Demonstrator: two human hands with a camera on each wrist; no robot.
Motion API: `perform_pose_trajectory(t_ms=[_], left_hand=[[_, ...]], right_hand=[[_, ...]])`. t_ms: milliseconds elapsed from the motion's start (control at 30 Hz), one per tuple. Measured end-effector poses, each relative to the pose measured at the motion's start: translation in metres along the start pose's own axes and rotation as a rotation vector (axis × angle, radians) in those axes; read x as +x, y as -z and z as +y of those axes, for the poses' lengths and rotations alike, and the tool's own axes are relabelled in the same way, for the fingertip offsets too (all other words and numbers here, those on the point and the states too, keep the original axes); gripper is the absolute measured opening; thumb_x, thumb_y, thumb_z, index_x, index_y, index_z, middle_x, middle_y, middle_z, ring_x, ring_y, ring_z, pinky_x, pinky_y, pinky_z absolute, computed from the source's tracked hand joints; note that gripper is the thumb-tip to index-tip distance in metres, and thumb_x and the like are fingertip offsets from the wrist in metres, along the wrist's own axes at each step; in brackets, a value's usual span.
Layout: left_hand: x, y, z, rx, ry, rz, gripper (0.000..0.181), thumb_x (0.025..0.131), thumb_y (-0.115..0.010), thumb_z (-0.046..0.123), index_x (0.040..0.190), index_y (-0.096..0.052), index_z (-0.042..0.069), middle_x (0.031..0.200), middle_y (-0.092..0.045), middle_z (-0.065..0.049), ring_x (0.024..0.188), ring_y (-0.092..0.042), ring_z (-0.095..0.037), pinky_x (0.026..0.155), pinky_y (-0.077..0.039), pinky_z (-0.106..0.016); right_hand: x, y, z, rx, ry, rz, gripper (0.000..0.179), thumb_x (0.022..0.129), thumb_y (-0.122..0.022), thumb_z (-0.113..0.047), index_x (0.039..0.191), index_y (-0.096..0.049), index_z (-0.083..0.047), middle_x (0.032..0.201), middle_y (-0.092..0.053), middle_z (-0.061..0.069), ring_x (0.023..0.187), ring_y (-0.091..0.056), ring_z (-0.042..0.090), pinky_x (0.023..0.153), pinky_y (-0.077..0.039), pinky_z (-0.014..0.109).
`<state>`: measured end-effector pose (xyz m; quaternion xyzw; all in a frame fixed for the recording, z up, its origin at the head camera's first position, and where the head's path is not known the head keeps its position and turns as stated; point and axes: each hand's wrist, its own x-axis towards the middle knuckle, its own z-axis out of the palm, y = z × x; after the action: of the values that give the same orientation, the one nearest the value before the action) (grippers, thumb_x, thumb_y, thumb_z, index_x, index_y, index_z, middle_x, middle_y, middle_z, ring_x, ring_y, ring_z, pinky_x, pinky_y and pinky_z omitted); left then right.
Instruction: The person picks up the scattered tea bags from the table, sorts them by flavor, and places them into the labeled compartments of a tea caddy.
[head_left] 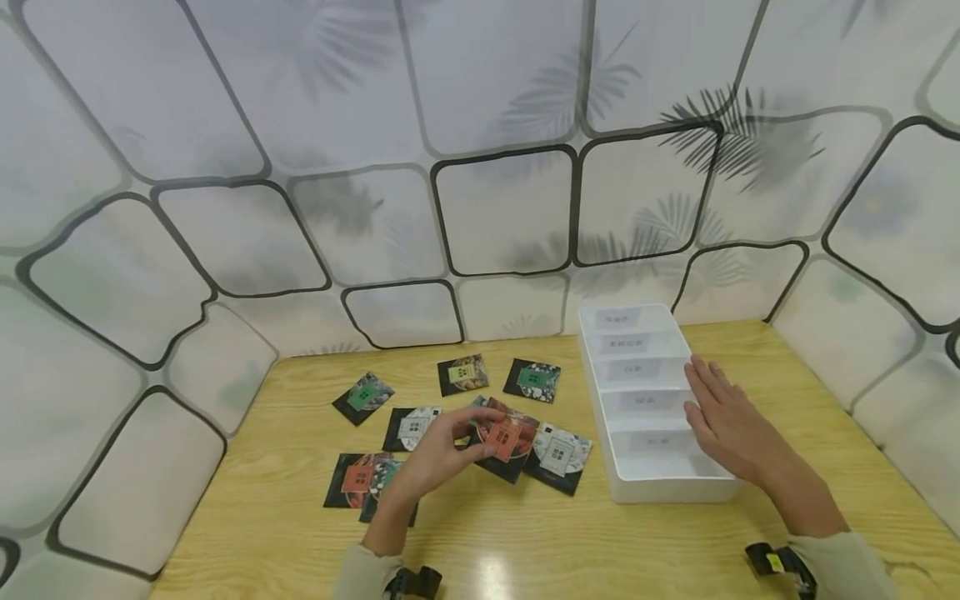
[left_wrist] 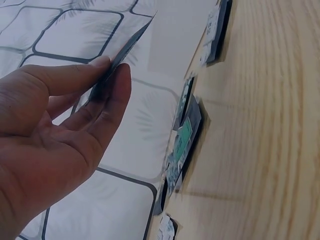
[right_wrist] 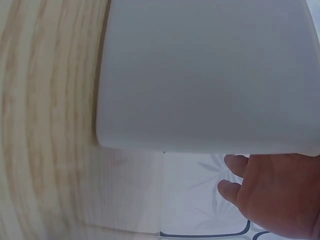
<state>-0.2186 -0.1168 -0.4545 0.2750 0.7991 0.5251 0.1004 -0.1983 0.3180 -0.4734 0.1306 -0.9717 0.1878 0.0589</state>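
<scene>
My left hand (head_left: 438, 457) pinches a flat square packet (head_left: 508, 442) with a red label between thumb and fingers. In the left wrist view that packet (left_wrist: 127, 45) appears edge-on, raised off the table. Behind and beside it lie a white-labelled packet (head_left: 558, 460) and, partly covered, another packet. A long white box (head_left: 675, 490) with labelled compartments stands to the right. My right hand (head_left: 738, 429), its fingers straight, is at the box's right rim. The right wrist view has the box's plain wall (right_wrist: 200, 75) across it, with part of the right hand (right_wrist: 280, 195) beyond.
More packets are spread on the wooden table: a yellow-labelled one (head_left: 462, 375), green-labelled ones (head_left: 532, 380) (head_left: 363, 397), and a white-labelled one (head_left: 412, 427). At the left, a red-labelled packet (head_left: 352, 481) is overlapped by another green-labelled one. A patterned curtain (head_left: 510, 217) rises behind the table.
</scene>
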Motion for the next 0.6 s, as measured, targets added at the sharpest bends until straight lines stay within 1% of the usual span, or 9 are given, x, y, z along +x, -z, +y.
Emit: perform_pose_trajectory(t_ms=[67,233,300,400,500,600], left_hand=[[0.002,-0.002,0.003,-0.026,-0.01,0.011,0.042,0.094,-0.073,0.0,0.134,-0.065,0.009,0.137,-0.062,-0.009,0.113,-0.063,-0.026,0.087,-0.054,-0.039],[0.007,-0.009,0.006,-0.077,-0.069,0.038,0.047,0.093,-0.07,-0.008,0.136,-0.06,0.005,0.14,-0.057,-0.012,0.118,-0.06,-0.03,0.088,-0.055,-0.039],[0.01,-0.012,0.005,-0.067,-0.097,0.053,0.048,0.093,-0.07,-0.009,0.137,-0.059,0.005,0.139,-0.057,-0.013,0.116,-0.059,-0.03,0.087,-0.054,-0.037],[0.014,-0.017,0.005,-0.046,-0.125,0.079,0.049,0.092,-0.069,-0.011,0.138,-0.06,0.006,0.136,-0.059,-0.013,0.111,-0.06,-0.029,0.081,-0.054,-0.035],[0.017,-0.022,0.007,-0.025,-0.125,0.108,0.048,0.092,-0.07,-0.009,0.137,-0.062,0.007,0.135,-0.061,-0.012,0.11,-0.061,-0.028,0.08,-0.054,-0.033],[0.02,-0.026,0.008,-0.022,-0.121,0.133,0.043,0.095,-0.07,-0.004,0.136,-0.063,0.007,0.133,-0.062,-0.011,0.11,-0.063,-0.029,0.081,-0.054,-0.035]], right_hand=[[0.0,0.001,0.001,0.0,0.003,0.002,0.062,0.112,-0.032,-0.027,0.16,-0.013,0.009,0.167,-0.008,0.028,0.153,-0.007,0.049,0.115,-0.014,0.072],[-0.002,0.001,0.002,0.011,0.008,0.008,0.062,0.112,-0.032,-0.025,0.16,-0.013,0.009,0.167,-0.009,0.029,0.153,-0.006,0.048,0.115,-0.013,0.071],[-0.003,0.001,0.002,0.015,0.008,0.014,0.062,0.112,-0.033,-0.025,0.16,-0.014,0.009,0.167,-0.009,0.029,0.153,-0.006,0.048,0.115,-0.013,0.071],[-0.003,-0.001,0.002,0.017,0.007,0.019,0.062,0.112,-0.033,-0.025,0.16,-0.013,0.009,0.167,-0.009,0.029,0.153,-0.006,0.048,0.116,-0.013,0.071],[-0.002,-0.002,0.001,0.013,0.002,0.016,0.063,0.112,-0.032,-0.026,0.16,-0.012,0.009,0.167,-0.008,0.029,0.153,-0.006,0.048,0.116,-0.013,0.071],[0.0,-0.002,-0.001,0.011,-0.003,0.012,0.063,0.112,-0.031,-0.027,0.16,-0.012,0.009,0.167,-0.008,0.028,0.153,-0.006,0.047,0.116,-0.013,0.07]])
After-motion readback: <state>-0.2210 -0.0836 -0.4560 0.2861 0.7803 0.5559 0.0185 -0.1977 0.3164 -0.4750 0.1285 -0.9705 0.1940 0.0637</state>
